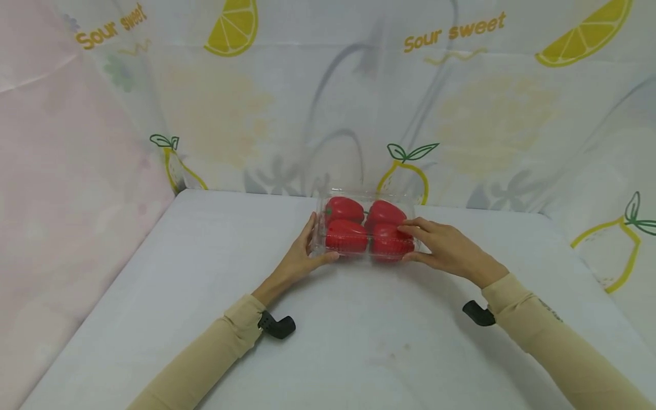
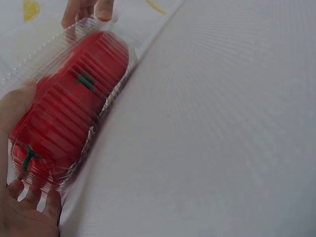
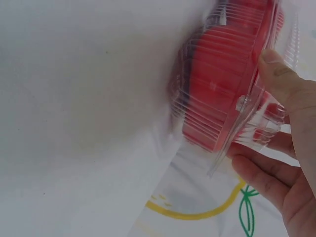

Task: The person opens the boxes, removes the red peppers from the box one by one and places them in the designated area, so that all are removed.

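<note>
A clear ribbed plastic clamshell box (image 1: 366,257) sits at the back of the white table, with several red bell peppers (image 1: 347,236) inside. In the left wrist view, green stems (image 2: 29,157) show through the plastic. My left hand (image 1: 299,259) grips the box's left end, thumb at the front and fingers round the side. At the right end, my right hand (image 1: 451,246) holds the box with its thumb low in front and its fingers over the top edge. The right wrist view shows that thumb (image 3: 279,79) pressed on the plastic near the rim.
White cloth covers the table (image 1: 230,239). Right behind the box rises a fabric backdrop (image 1: 287,114) printed with lemons, and a pink cloth (image 1: 77,199) hangs on the left. A black wrist mount (image 1: 278,326) is strapped at each cuff.
</note>
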`<move>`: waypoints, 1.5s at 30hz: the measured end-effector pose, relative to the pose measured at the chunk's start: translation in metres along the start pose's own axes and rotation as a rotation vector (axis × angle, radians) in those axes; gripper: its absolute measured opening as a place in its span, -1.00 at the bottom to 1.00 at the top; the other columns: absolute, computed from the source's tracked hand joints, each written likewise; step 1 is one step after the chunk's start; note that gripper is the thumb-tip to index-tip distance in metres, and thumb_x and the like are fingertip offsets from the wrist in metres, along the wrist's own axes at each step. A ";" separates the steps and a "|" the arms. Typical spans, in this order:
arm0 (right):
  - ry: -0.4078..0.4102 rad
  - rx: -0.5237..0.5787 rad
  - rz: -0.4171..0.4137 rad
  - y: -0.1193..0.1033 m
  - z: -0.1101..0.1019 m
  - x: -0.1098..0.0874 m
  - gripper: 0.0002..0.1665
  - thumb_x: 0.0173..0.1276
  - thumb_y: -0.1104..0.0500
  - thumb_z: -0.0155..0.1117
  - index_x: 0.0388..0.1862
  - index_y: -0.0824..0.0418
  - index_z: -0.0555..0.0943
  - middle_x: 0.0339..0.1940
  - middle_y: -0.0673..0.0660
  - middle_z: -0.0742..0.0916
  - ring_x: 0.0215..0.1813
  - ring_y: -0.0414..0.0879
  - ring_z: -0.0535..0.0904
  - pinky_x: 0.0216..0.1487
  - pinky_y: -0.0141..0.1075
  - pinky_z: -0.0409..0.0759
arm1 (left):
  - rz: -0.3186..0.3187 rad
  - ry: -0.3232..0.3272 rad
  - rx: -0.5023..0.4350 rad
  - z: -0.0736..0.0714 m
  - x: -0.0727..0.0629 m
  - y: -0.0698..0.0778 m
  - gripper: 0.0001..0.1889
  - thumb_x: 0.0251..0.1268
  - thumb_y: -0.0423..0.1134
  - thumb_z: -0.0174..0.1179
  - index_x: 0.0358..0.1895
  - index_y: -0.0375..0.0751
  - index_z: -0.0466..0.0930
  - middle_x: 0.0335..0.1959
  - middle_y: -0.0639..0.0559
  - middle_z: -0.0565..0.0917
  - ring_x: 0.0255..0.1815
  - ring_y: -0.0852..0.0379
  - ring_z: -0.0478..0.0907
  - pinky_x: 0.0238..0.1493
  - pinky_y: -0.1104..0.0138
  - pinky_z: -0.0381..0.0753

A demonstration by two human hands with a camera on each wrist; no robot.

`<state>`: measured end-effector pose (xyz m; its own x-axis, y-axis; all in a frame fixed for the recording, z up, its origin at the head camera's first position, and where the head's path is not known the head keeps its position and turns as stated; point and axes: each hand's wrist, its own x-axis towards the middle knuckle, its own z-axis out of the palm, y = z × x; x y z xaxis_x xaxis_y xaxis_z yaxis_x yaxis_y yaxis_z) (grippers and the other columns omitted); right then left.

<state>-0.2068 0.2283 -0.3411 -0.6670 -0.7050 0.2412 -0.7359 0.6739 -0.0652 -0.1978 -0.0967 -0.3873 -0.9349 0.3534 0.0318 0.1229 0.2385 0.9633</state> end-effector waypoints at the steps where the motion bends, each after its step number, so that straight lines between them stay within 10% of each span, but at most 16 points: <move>1: -0.008 -0.010 -0.001 -0.001 -0.001 0.000 -0.25 0.09 -0.06 0.43 0.22 0.23 0.48 0.15 0.11 0.57 0.07 0.03 0.61 0.01 -0.12 0.61 | 0.001 -0.001 -0.007 0.000 0.000 0.000 0.07 0.13 -0.20 0.31 0.52 -0.09 -0.36 0.56 0.02 -0.22 0.56 0.01 -0.15 0.46 0.10 0.07; 18: -0.085 -0.177 -0.012 -0.011 0.000 -0.005 -0.26 0.20 0.00 0.35 0.30 0.29 0.40 0.27 0.30 0.53 -0.40 0.13 0.68 -0.20 -0.14 0.65 | 0.007 -0.002 -0.011 0.001 -0.001 -0.003 0.06 0.14 -0.23 0.29 0.52 -0.10 -0.36 0.56 -0.02 -0.19 0.55 0.01 -0.12 0.46 0.11 0.08; 27: -0.026 -0.299 -0.063 -0.021 0.005 -0.003 -0.31 0.14 0.11 0.40 0.21 0.40 0.46 0.16 0.35 0.60 -0.61 -0.03 0.55 -0.55 -0.35 0.53 | 0.007 0.017 0.014 0.001 0.012 -0.034 0.09 0.11 -0.15 0.33 0.52 0.10 -0.37 0.56 0.09 -0.19 0.56 0.04 -0.14 0.46 0.08 0.08; 45: 0.078 -0.427 -0.035 -0.037 0.013 -0.004 -0.40 0.11 0.27 0.38 0.12 0.50 0.48 0.09 0.40 0.63 -0.33 0.11 0.69 -0.45 -0.20 0.64 | 0.066 0.056 0.032 0.002 0.014 -0.037 0.13 0.01 0.10 0.37 0.52 0.11 -0.28 0.55 0.16 -0.13 0.54 0.06 -0.04 0.43 0.08 0.14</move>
<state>-0.1785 0.2036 -0.3524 -0.6197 -0.7211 0.3098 -0.6328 0.6926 0.3463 -0.2145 -0.0983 -0.4228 -0.9415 0.3181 0.1110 0.1948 0.2451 0.9497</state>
